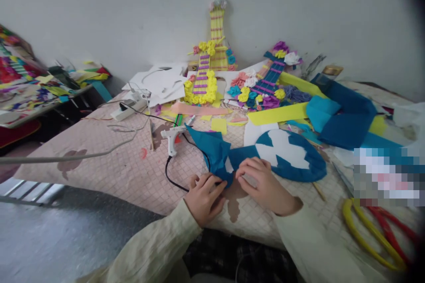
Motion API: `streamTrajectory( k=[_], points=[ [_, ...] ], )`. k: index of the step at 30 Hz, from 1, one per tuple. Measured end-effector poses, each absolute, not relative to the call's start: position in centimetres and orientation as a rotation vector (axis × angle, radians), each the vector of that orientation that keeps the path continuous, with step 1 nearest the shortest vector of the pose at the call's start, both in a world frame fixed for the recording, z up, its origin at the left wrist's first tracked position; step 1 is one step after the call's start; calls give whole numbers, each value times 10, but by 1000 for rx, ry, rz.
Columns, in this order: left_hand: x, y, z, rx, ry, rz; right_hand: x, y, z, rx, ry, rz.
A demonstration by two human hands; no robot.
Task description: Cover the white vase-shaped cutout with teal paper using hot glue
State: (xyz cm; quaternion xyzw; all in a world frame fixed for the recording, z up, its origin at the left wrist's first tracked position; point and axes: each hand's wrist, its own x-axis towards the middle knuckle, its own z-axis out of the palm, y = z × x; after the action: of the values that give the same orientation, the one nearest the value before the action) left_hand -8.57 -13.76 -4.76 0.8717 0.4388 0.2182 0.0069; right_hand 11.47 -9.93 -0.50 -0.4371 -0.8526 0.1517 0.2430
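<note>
A guitar-shaped cutout (300,172) lies before me, its rounded body partly wrapped in dark blue crepe paper with white showing through. Toward its left end, a loose flap of blue crepe paper (210,148) stands up in folds. My left hand (206,196) is closed at the lower edge of that paper, fingertips pressed on it. My right hand (265,185) hovers or rests just below the cutout's narrow neck, fingers curled together; anything between them is hidden. A white glue gun (171,139) with a black cord lies left of the flap.
Yellow-handled scissors (347,219) and red-handled scissors (387,225) lie at right. Decorated paper guitars (201,79) lean by the wall. A power strip (129,109) with cables sits at left. Folded blue paper (348,126) and white cut boards (159,82) lie farther back.
</note>
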Motion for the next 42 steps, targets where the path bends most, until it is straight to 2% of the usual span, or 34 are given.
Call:
streamTrajectory(
  k=[8,17,23,30,37,42],
  points=[
    [-78,-133,-47,2709,1485,764,162,-140,-13,-1269,-2172,350],
    [-91,-118,-34,2848,1286,885,230,-162,-14,-1711,-1813,304],
    [-85,-126,-28,2707,1199,1072,299,-100,10,-2156,-1828,126],
    [-75,-140,-26,2608,1128,1121,305,6,11,-2442,-1914,314],
    [-79,-152,-33,2523,1209,1151,300,26,2,-2574,-1921,430],
    [-74,-150,-35,2497,1174,1139,299,26,3,-2546,-1825,385]
  ],
)
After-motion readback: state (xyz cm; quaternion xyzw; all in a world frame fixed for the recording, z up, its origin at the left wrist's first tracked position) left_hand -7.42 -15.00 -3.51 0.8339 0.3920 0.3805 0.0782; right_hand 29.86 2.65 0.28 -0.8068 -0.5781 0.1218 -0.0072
